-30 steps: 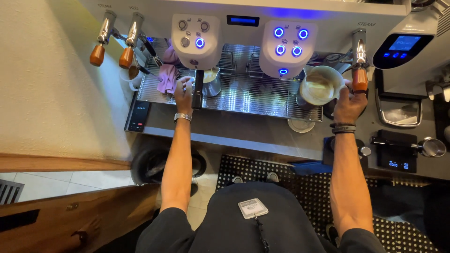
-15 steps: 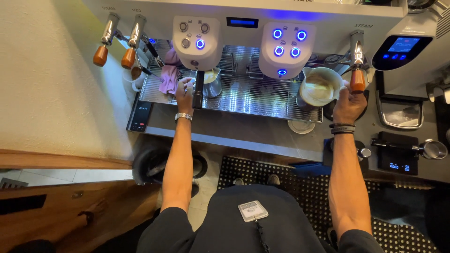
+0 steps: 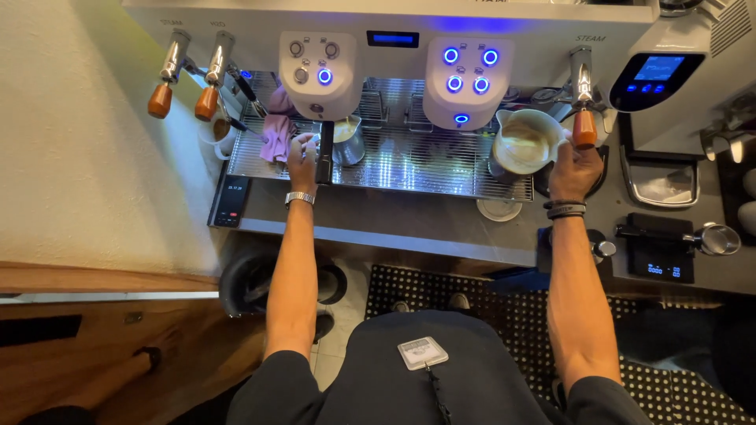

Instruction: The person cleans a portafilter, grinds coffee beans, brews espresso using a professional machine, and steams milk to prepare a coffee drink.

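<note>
On the steel drip tray (image 3: pixel 409 169), left hand (image 3: pixel 302 161) grips the black portafilter handle (image 3: pixel 324 157); right hand (image 3: pixel 573 169), at three o'clock, holds the milk jug (image 3: pixel 524 142)

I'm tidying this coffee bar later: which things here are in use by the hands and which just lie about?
In use:
left hand on the black portafilter handle
small metal jug beside that handle
right hand holding the milk pitcher
orange-knobbed steam lever above the right hand

Lying about:
pink cloth
small scale
white saucer
</note>
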